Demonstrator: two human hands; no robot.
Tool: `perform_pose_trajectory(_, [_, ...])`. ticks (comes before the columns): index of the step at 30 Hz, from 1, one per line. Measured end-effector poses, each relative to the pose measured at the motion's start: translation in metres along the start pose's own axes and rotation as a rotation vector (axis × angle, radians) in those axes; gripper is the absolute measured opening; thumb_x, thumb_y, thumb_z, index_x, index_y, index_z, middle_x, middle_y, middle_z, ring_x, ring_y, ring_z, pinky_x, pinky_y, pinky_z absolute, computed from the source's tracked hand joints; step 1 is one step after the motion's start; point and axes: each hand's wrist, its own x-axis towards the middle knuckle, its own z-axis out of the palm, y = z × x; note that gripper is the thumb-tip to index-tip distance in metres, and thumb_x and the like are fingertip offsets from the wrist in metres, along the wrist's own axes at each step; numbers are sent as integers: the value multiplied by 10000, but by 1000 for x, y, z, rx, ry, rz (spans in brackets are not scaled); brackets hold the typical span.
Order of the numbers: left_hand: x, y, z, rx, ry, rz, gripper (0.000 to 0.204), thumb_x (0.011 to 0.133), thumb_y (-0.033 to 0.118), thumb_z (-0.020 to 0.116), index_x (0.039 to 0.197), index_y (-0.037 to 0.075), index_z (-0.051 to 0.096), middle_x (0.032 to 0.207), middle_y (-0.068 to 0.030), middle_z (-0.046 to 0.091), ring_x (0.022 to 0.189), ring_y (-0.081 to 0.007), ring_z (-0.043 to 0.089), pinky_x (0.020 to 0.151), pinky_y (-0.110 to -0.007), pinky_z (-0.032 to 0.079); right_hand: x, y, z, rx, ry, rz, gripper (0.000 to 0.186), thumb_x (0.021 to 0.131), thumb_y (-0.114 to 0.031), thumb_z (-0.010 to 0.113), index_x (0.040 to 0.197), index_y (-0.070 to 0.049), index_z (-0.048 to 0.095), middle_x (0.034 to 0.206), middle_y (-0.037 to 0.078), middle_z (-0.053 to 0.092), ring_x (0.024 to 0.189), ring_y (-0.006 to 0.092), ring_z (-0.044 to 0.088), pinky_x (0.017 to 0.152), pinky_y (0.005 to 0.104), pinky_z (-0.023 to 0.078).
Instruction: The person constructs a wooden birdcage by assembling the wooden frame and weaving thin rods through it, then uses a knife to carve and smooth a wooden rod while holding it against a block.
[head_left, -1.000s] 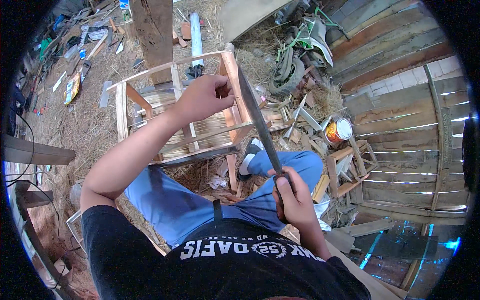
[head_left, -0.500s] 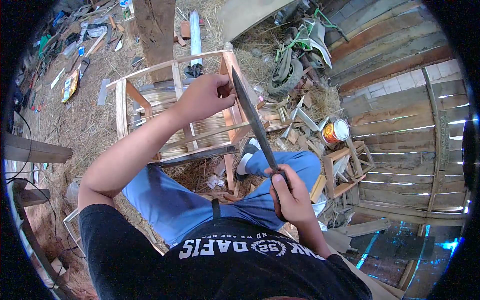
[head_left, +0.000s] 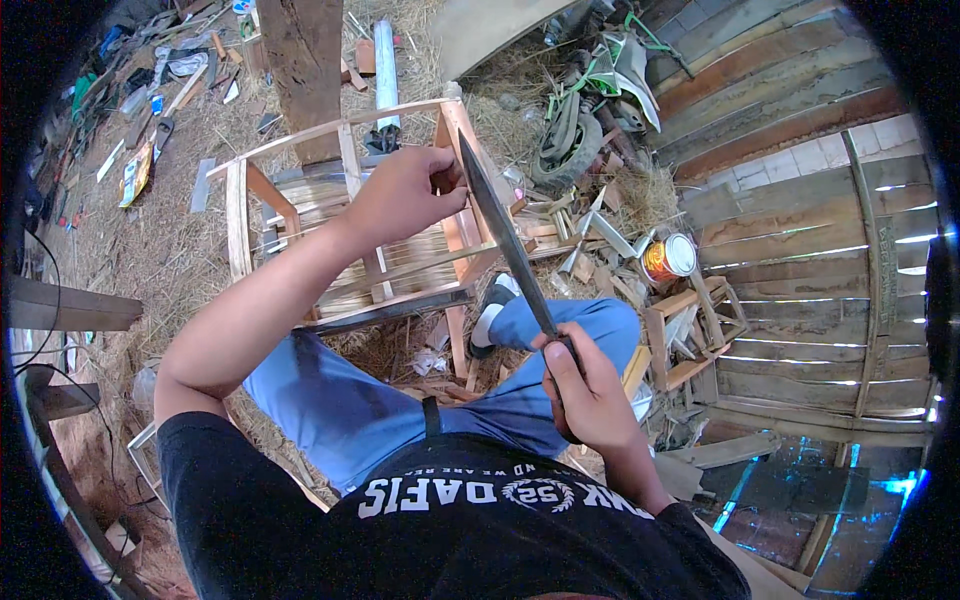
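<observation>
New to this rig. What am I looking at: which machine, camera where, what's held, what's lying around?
There's no machine, just a person's two bare hands. The camera is worn on the head and looks down through a wide fisheye lens, so straight edges bend near the rim.

The right hand grips a long dark blade by its handle, tip pointing away. The left hand is curled near the right end of a wooden frame; whether it pinches anything is hidden.

Thin pale sticks lie within the frame's outline. Beyond the blue trousers, straw and scraps cover the ground; a round tin stands at right.
</observation>
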Motion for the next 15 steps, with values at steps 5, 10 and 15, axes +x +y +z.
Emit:
perform_pose_trajectory(5, [0,-2,1,7,-6,-6,168,917,130,715,904,-33,678,684,-63,611,646,-104,531,626,-338,460,-2,-23,-4,-214,-20,103,303,1106,-295,491,1202,-17,566,794,123,610,721,239,607,694,381,472])
perform_pose_trajectory(10, [2,-2,2,68,-4,-13,170,908,127,716,919,-39,685,690,-91,628,643,-108,548,629,-336,470,3,-31,-2,-297,-17,117,301,1103,-292,497,1180,-7,553,807,170,623,736,309,637,705,406,481])
perform_pose_trajectory(15, [5,-4,3,70,12,5,167,904,133,710,953,-26,704,704,-94,651,654,-109,585,637,-338,485,11,-22,-1,-129,-40,42,217,1127,-264,457,1105,-56,515,608,-52,376,457,43,358,412,248,271])
